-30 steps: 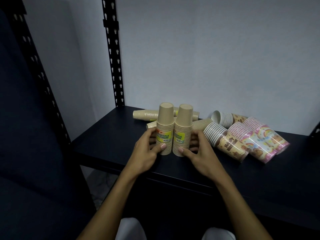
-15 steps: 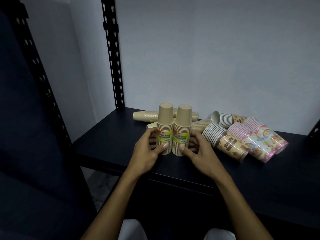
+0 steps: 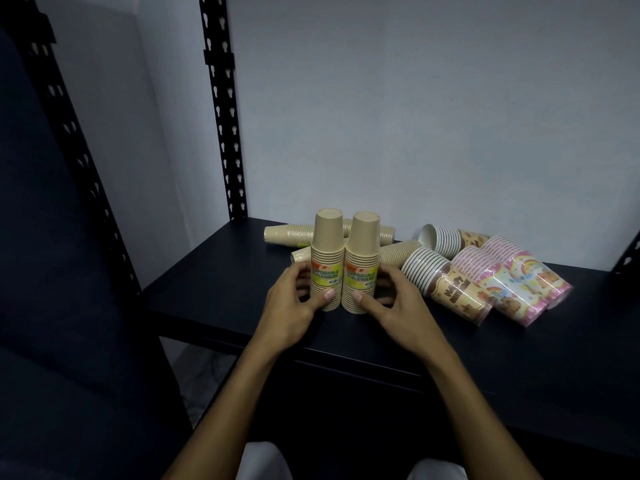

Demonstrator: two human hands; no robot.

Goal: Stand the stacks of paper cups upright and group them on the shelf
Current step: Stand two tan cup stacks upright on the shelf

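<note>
Still we hold two kraft stacks upright, nothing has moved.
Our left hand (image 3: 289,306) grips the left stack (image 3: 327,261), our right hand (image 3: 398,308) the right stack (image 3: 361,263), fingers curled around each; the other stacks on the shelf (image 3: 214,289) lie flat.

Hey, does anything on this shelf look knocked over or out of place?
Yes. Only two tan stacks stand upright, one gripped in each hand. Behind them plain tan stacks lie on their sides, and to the right the birthday-print stacks and pink rainbow stacks lie toppled too.

A plain pale grey wall (image 3: 415,116) is standing behind, two black perforated metal uprights (image 3: 221,109) are rising at the left, and white trousers (image 3: 263,462) are showing below
</note>
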